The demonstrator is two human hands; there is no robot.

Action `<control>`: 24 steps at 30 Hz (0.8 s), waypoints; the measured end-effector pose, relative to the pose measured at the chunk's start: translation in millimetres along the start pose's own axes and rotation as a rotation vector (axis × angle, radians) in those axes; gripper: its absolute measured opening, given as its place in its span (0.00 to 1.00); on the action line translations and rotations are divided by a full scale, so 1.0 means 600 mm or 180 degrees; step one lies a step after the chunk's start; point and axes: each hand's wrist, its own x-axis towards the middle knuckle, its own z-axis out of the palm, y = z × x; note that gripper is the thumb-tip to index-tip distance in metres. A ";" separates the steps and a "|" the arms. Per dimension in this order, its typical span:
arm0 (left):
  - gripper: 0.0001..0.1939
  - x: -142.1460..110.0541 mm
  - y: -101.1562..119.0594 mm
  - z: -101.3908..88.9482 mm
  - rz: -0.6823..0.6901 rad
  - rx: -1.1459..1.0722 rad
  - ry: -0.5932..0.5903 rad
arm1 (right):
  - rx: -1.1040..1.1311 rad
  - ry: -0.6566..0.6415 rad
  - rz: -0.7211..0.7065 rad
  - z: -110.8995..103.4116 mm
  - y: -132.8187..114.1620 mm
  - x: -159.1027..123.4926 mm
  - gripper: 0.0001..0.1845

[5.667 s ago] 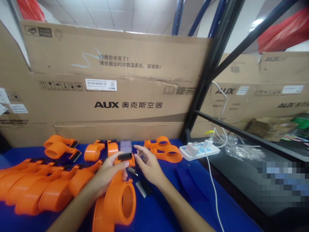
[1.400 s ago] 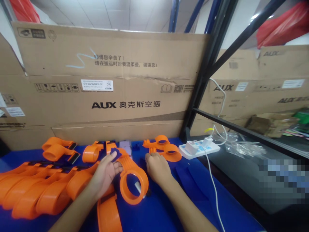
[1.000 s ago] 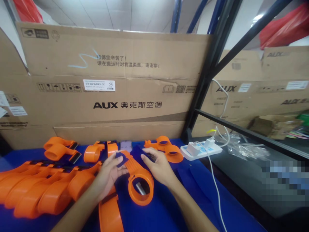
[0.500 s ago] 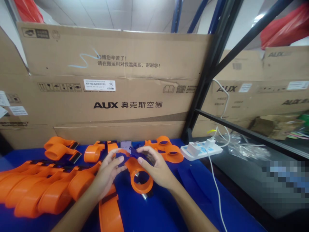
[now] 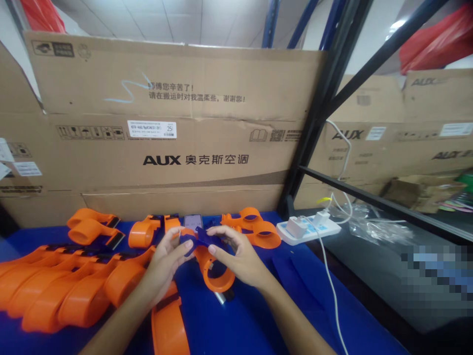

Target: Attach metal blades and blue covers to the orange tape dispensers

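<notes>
Both my hands hold one orange plastic tape-dispenser body (image 5: 217,274) just above the blue table (image 5: 251,325). My left hand (image 5: 165,264) grips its upper end from the left, thumb and fingers pinched. My right hand (image 5: 236,256) closes round it from the right, fingertips on a small dark blue piece (image 5: 199,239) laid across the top of the orange part. The part's ring hangs toward me. Under it lies a small metal blade piece (image 5: 220,297).
A row of orange dispenser bodies (image 5: 59,288) lies at the left, more (image 5: 254,228) at the back, one (image 5: 168,328) near me. A phone (image 5: 192,221) leans by the cardboard boxes (image 5: 166,128). A white power strip (image 5: 314,228) with cable sits right, beside a black rack post (image 5: 314,123).
My right hand came back from the table with the dark blue piece and joined my left hand on the orange part. The part's ring has tilted nearer the hands.
</notes>
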 end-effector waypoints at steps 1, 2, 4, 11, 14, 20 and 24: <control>0.24 0.000 0.001 0.000 0.0010 0.0000 -0.0005 | -0.0005 -0.0005 0.0011 0.000 -0.001 0.000 0.14; 0.24 0.000 0.001 0.000 0.0019 -0.0007 -0.0012 | -0.0003 -0.0015 0.0029 0.000 -0.001 0.000 0.13; 0.25 0.000 0.001 0.000 0.0043 -0.0040 -0.0019 | 0.0026 -0.0060 0.0076 0.001 -0.002 -0.001 0.13; 0.30 -0.003 0.002 -0.005 0.0222 -0.0053 -0.0131 | 0.0196 -0.0191 0.0060 0.003 -0.009 -0.004 0.20; 0.30 -0.004 0.004 -0.009 0.0438 0.0073 -0.0302 | -0.0264 -0.0186 -0.0111 0.001 -0.010 -0.008 0.22; 0.27 -0.005 0.006 -0.012 0.0936 0.0577 -0.0586 | -0.1749 0.0155 -0.0984 -0.004 0.008 -0.013 0.33; 0.23 0.001 -0.003 -0.013 0.1289 0.0923 -0.0536 | -0.2285 0.0223 -0.1650 -0.005 0.017 -0.012 0.30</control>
